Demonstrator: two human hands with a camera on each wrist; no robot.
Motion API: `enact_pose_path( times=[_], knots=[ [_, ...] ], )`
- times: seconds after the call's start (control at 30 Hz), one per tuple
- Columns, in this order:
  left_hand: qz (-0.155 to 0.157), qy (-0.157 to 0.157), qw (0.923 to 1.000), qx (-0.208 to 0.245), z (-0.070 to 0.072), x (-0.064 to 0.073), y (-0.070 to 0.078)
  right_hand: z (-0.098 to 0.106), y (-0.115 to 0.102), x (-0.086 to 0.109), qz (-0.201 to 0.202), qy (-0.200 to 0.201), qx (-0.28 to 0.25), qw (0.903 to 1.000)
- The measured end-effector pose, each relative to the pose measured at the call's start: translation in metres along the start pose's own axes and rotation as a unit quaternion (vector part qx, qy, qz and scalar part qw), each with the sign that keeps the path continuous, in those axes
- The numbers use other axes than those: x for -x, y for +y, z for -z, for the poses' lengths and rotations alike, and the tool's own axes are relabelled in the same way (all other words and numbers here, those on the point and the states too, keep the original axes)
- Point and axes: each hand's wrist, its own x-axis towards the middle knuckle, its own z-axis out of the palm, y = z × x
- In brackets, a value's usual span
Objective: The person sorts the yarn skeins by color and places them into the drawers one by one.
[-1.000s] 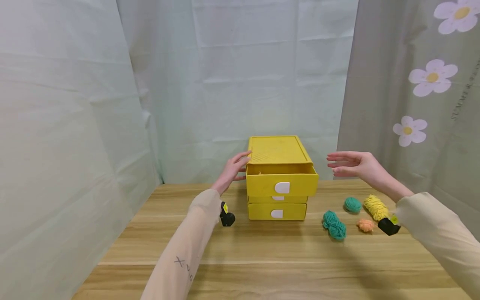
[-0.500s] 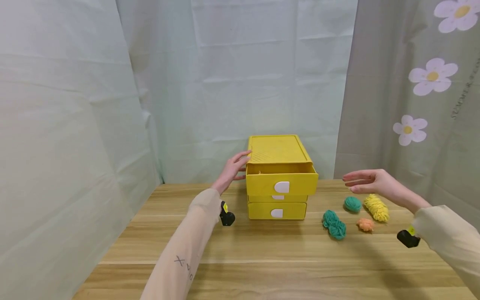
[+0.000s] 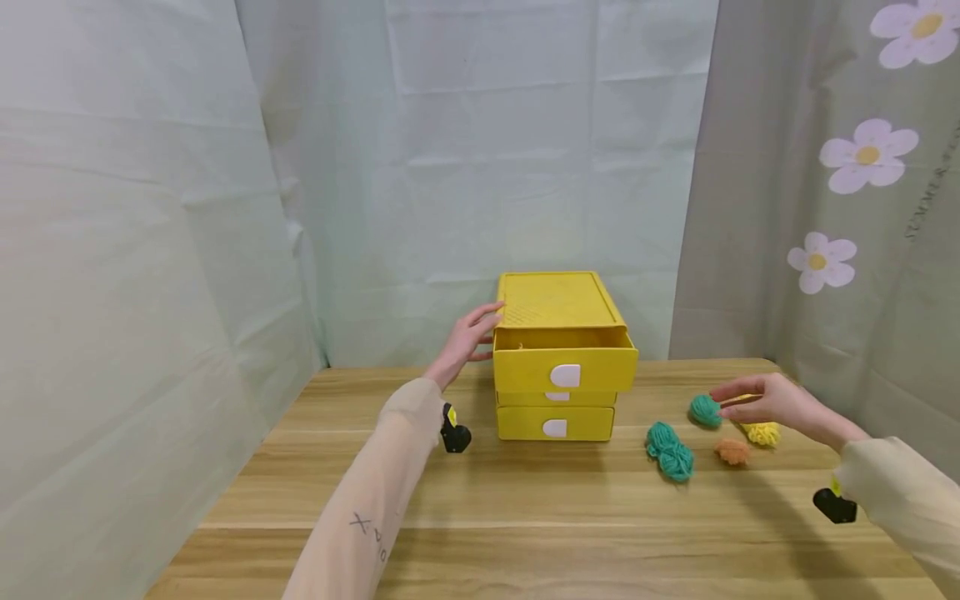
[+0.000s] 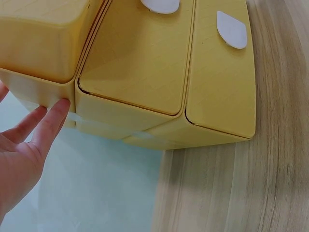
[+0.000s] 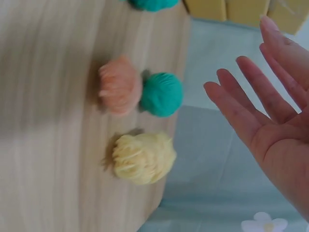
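Note:
My left hand point(image 3: 463, 343) rests against the left side of a yellow drawer unit point(image 3: 558, 300), its fingertips touching the side wall in the left wrist view. The top drawer point(image 3: 525, 372) is pulled out; the two lower ones are in. My right hand point(image 3: 772, 402) hovers over the yarn with fingers spread and nothing in them. In the head view it overlaps a yellow yarn bundle point(image 3: 763, 434) and reaches the edge of a round teal yarn ball point(image 3: 703, 411). A small orange yarn ball point(image 5: 120, 86) lies beside the teal one. Nearer the drawers is a longer teal yarn skein point(image 3: 670, 452).
Everything stands on a wooden table point(image 3: 480, 525). Pale cloth point(image 3: 495, 167) hangs behind and at the left, and a grey curtain point(image 3: 757, 208) with white flowers hangs at the right. A small white handle point(image 3: 565, 376) sits on the top drawer's front.
My right hand has come down from beside the drawer unit, moving right to just over the yarn. My left hand and the pulled-out drawer have stayed in place.

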Motion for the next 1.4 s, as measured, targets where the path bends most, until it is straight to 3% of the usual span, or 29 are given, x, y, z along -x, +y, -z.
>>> enact_pose_path(
  times=[0.27,0.43,0.67,0.93,1.4],
  knots=[
    [0.005,-0.012,0.9999,0.009,0.001,0.000,0.003,-0.003,0.015,0.008,-0.042,0.025,0.079,0.9957],
    [0.014,-0.031,0.9994,0.012,-0.001,0.011,0.018,-0.009,0.029,0.012,-0.031,0.010,0.063,0.9975],
    [-0.001,-0.011,0.9999,0.011,0.000,0.001,-0.004,-0.019,0.048,0.012,0.004,0.010,0.055,0.9984],
    [0.002,-0.010,0.9999,0.011,0.000,0.002,-0.004,-0.026,0.057,0.013,0.008,-0.005,0.056,0.9984],
    [-0.001,-0.010,0.9999,0.004,0.001,0.002,0.000,-0.034,0.055,0.013,-0.047,0.031,0.137,0.9889]
  ],
)
